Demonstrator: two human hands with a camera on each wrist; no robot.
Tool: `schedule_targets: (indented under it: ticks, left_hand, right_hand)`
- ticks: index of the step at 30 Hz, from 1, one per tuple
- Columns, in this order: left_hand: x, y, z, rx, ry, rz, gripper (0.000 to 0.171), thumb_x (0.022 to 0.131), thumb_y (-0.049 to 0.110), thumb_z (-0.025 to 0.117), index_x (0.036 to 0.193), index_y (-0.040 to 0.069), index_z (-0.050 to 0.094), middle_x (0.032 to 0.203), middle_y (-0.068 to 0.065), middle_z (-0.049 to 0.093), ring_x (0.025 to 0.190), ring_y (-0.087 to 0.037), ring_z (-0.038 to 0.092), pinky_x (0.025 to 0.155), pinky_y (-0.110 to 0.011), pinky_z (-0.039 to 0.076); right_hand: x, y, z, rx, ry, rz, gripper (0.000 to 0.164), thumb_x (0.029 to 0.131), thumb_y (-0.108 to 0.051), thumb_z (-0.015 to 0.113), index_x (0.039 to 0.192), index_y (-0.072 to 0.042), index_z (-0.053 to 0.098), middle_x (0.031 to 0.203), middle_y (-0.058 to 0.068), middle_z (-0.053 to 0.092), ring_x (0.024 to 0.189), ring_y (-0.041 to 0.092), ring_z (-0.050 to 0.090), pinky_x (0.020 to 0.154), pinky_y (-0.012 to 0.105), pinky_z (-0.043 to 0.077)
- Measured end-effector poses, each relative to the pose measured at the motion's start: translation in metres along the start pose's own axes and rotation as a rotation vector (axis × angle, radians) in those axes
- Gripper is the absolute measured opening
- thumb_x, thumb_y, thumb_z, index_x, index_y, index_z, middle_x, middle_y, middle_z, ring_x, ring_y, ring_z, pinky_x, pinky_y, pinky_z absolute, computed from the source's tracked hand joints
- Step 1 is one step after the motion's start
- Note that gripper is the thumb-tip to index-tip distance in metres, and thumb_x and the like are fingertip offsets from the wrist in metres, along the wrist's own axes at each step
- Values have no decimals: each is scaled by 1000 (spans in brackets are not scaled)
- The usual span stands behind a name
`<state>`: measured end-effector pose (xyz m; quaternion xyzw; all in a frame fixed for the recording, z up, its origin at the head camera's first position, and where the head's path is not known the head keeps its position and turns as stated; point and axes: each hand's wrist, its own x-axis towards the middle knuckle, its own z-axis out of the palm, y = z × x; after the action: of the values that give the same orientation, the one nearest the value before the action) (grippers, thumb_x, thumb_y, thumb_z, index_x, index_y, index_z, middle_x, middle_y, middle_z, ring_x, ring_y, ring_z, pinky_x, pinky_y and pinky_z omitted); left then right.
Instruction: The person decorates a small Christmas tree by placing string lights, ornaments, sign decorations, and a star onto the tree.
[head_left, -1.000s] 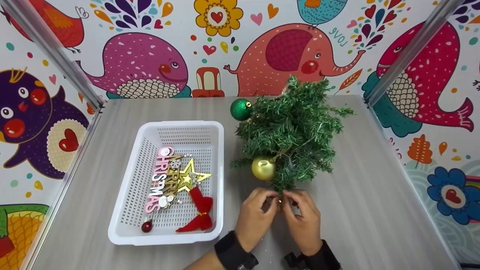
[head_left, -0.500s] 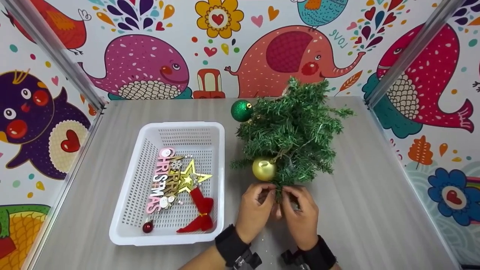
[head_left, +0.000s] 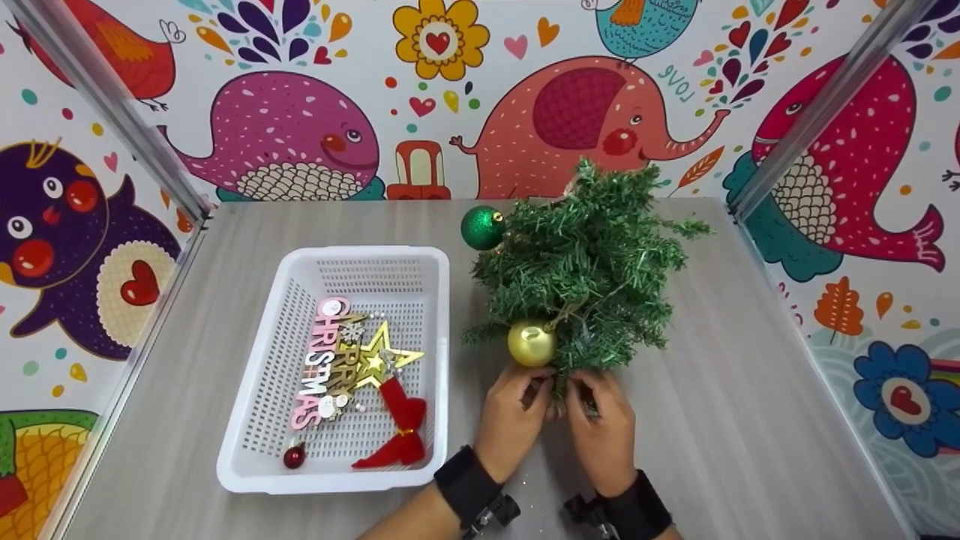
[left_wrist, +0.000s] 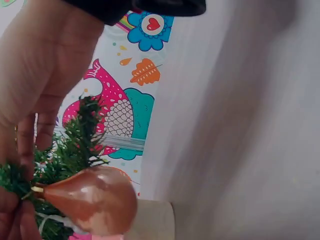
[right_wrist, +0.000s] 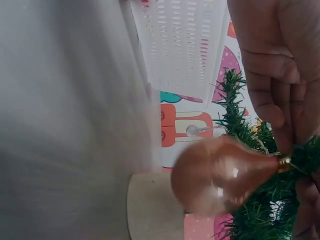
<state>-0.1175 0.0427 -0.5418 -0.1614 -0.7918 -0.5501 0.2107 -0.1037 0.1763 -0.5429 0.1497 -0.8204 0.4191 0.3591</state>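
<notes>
A small artificial Christmas tree (head_left: 592, 270) stands right of the middle. My left hand (head_left: 511, 420) and right hand (head_left: 604, 435) meet at its front, fingertips pinching a low branch tip (head_left: 559, 384). Below that tip hangs a shiny copper-brown teardrop bauble (left_wrist: 102, 200), its gold cap close against the fingers in both wrist views. In the right wrist view the bauble (right_wrist: 220, 175) points its narrow end at the right hand's fingers. Its hanging loop is mostly hidden by fingers and needles. Just above the left hand is a gold bauble (head_left: 532, 343); a green glitter bauble (head_left: 482, 227) hangs at the tree's back left.
Left of the tree sits a white perforated basket (head_left: 259, 390). Inside are a Merry Christmas sign (head_left: 319, 367), a gold star (head_left: 379, 361), a red bow (head_left: 405, 424) and a small red bauble (head_left: 294, 455). The tree's round pale base (right_wrist: 152, 205) shows under the branches.
Both hands have moved slightly up toward the tree, still at the same branch tip. The gold bauble has shifted a little right. The basket's contents have not changed.
</notes>
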Motion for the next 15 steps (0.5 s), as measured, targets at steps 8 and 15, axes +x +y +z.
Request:
schedule_targets:
  ticks: [8,15]
  left_hand:
    - [-3,0,-1,-17,9,3,15,89,8,66,102,13,69,102,-3,64,91,-13,63,77,-24,54]
    - [-11,8,-13,27,-5,73,20,91,6,62,108,16,67,101,2,62,91,-9,61,77,-23,52]
  right_hand:
    - [-3,2,-1,36,-13,19,39,78,19,65,109,-5,65,95,6,61,73,9,52,64,19,41]
    - [-7,3,-6,32,-17,40,41,76,21,65,109,-4,65,100,9,62,75,10,54,63,20,42]
